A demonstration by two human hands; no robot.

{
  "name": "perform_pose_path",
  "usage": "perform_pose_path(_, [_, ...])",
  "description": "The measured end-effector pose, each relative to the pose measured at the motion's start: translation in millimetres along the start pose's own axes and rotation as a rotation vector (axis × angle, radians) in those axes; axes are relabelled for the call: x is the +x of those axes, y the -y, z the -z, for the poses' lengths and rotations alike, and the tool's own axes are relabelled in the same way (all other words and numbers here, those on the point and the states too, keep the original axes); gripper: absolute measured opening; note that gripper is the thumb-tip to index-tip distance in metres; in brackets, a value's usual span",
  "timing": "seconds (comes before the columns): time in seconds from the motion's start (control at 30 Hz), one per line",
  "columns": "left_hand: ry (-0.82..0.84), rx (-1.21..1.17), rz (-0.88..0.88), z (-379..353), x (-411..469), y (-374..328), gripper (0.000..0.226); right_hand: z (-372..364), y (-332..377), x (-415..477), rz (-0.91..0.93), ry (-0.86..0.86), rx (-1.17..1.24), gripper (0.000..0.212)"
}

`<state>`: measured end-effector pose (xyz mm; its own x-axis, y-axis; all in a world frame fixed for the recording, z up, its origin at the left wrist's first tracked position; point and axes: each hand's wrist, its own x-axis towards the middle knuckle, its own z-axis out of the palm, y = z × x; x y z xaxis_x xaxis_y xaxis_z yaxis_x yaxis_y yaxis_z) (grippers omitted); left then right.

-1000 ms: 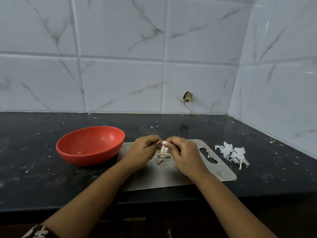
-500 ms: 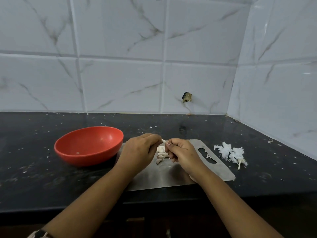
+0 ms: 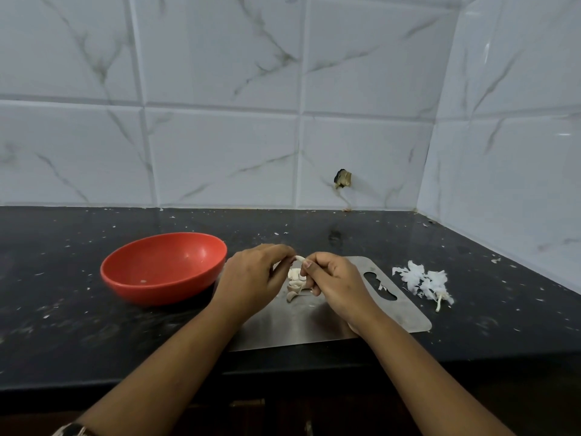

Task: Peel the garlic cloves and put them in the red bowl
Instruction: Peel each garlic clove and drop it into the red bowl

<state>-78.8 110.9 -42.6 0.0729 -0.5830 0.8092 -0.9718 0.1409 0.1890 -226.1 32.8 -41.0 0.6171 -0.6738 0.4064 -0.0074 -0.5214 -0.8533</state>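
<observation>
The left hand (image 3: 251, 275) and right hand (image 3: 336, 278) pinch one garlic clove (image 3: 299, 259) between them, seemingly mid-peel; the red bowl (image 3: 151, 294), left, holds only a fleck (image 3: 143, 281); most work looks undone.

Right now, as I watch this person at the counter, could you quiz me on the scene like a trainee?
1. True or false: the red bowl is full of peeled cloves.
2. The white peel pile lies: A in the bowl; B on the counter, right of the metal board; C on the board.
3. What do the left hand and right hand pinch between them?
Key: 1 false; 2 B; 3 a garlic clove.
</observation>
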Motion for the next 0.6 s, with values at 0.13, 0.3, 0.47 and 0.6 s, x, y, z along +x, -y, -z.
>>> perform_pose_path(0.13, [-0.014, -0.036, 0.027, 1.0, 0.1, -1.4, 0.03, -0.3, 0.5, -0.4, 0.028, 0.006, -0.013, 0.026])
perform_pose_path(0.3, [0.01, -0.205, 0.101, 1.7, 2.7, 0.0, 0.029, -0.5, 1.9, -0.7, 0.043, 0.029, -0.017, 0.025])
perform_pose_path(0.47, [0.049, -0.524, 0.249, 2.8, 4.9, -1.7, 0.02, 0.7, 7.9, -3.2, -0.02, 0.12, 0.135, 0.029])
perform_pose_path(0.6, [0.082, -0.62, 0.331, 3.1, 5.5, 0.4, 0.013, 0.4, 7.5, -3.1, -0.021, 0.132, 0.156, 0.029])
